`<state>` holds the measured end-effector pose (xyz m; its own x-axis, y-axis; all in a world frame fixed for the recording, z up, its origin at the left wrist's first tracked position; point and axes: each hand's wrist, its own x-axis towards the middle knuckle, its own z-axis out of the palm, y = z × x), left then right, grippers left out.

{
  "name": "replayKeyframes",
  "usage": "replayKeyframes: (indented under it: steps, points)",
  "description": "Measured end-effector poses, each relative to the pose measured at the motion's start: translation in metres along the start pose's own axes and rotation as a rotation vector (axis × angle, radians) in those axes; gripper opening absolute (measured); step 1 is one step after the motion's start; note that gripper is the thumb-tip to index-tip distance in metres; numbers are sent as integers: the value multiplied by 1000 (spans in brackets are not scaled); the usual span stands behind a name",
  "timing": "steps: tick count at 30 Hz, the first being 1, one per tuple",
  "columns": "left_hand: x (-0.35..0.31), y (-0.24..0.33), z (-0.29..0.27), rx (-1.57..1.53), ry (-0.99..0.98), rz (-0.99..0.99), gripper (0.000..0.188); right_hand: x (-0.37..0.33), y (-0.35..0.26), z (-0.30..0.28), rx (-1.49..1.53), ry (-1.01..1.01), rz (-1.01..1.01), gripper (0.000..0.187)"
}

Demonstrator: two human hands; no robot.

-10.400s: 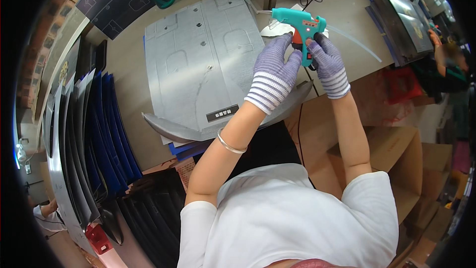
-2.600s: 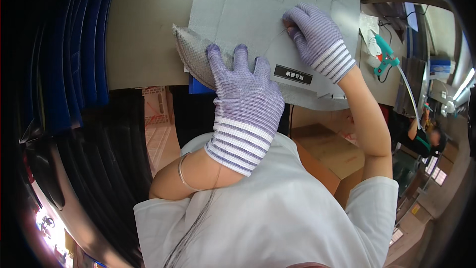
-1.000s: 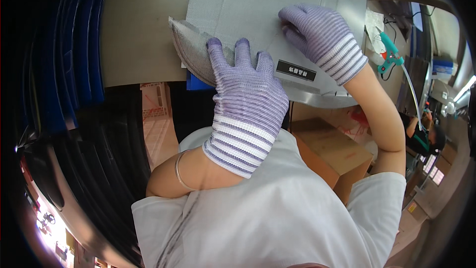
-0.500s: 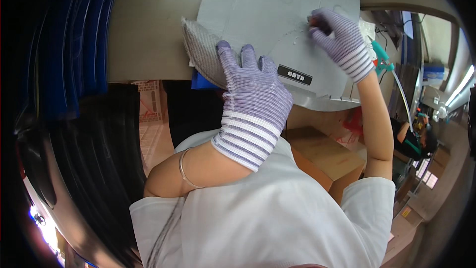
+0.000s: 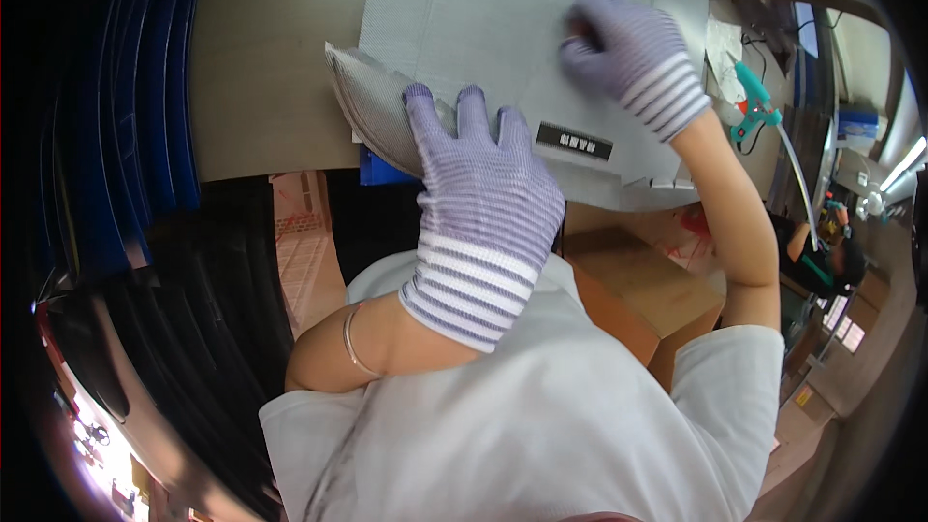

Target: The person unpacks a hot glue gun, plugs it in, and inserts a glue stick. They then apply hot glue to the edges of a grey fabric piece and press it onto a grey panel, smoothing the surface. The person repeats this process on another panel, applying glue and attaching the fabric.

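Observation:
A large silver-grey sheet-like panel [image 5: 483, 29] with small dark holes and a black printed label [image 5: 574, 141] lies on the table. At its near left corner, a grey textured flap [image 5: 382, 116] curls up. My left hand [image 5: 488, 174], in a purple-and-white striped glove, rests on the panel beside this flap, fingers spread. Over the panel's right part my right hand [image 5: 628, 53], gloved alike, has its fingers curled in. Whatever they may hold is hidden, and the hand is slightly blurred.
Right of the panel lies a teal glue gun [image 5: 754, 106] with a whitish stick, near a crumpled white plastic bag [image 5: 723, 53]. Blue sheets [image 5: 145, 87] stand at the left. A cardboard box [image 5: 638, 290] sits below the table edge. Another person [image 5: 836, 261] is at far right.
My right hand has moved left and slightly farther away over the panel, covering where whitish bits showed. My left hand stays spread on the panel. The view has shifted a little.

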<state>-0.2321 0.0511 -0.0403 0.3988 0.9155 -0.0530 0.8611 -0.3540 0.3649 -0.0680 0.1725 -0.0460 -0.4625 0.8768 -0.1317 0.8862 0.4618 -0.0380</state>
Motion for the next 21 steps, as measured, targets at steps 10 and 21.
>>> replayKeyframes:
  steps: [10,21]
  points:
    - [0,-5,3,-5,-19,38,10,-18,3,-11,181,27,-102,19]
    - [-2,-5,3,-29,8,49,21,6,21,-9,70,25,48,21]
